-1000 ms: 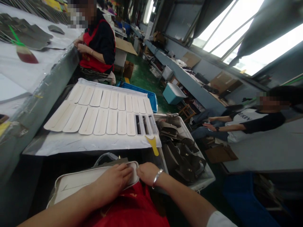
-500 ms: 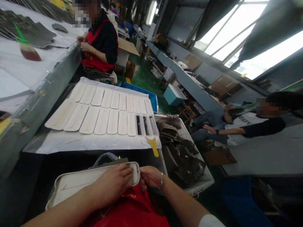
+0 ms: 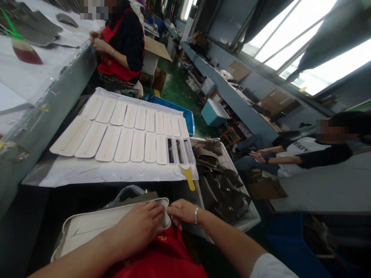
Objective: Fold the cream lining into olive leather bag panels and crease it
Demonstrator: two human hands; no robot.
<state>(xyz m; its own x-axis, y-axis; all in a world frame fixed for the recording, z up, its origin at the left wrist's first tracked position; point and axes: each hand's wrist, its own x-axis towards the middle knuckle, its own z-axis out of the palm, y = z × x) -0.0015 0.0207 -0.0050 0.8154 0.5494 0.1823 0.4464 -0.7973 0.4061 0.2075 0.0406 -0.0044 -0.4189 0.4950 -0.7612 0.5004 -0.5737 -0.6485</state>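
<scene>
L hand [image 3: 140, 226] lies over bag [image 3: 95, 224] nr its R end, fingers together, can't tell if gripping; R hand [image 3: 183, 212] pinches bag at that end. Panels [image 3: 109, 144] beyond bag.

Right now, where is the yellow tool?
In the head view, the yellow tool is below centre, at the near right corner of the white cloth, beside the crate.

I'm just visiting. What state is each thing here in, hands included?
Left hand: resting on the white panel
Right hand: curled, at the panel's rounded end
White panel: partly covered
Pale pieces: laid out in two rows
Yellow tool: lying at the white cloth's edge
Crate: open, holding dark bags
Brush: lying on the table
</scene>
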